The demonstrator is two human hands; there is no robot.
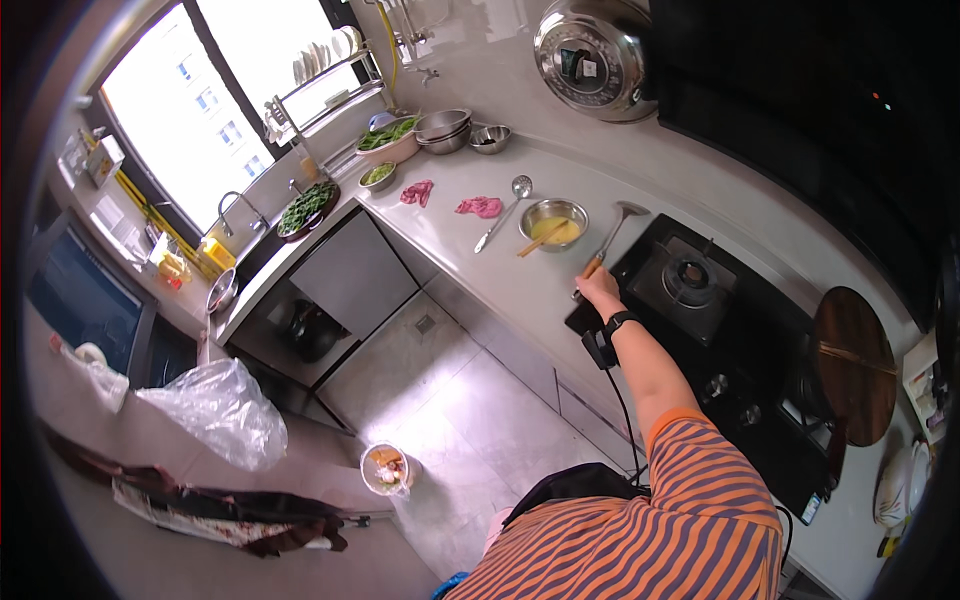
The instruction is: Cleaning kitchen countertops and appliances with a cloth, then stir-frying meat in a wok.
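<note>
My right hand, with a black band on its wrist, grips the wooden handle of a metal wok spatula beside the gas stove. Whether the spatula rests on the counter, I cannot tell. To its left a steel bowl holds yellow liquid like beaten egg, with wooden chopsticks leaning across its rim. Farther left lie a slotted ladle and two crumpled pink cloths. Just below my wrist is a black device with a cable. My left hand is out of view.
The black gas stove is at right, with a round wooden board behind it. In the corner stand steel bowls and a basin of green vegetables. Leafy greens sit by the sink. A waste bin stands on the floor.
</note>
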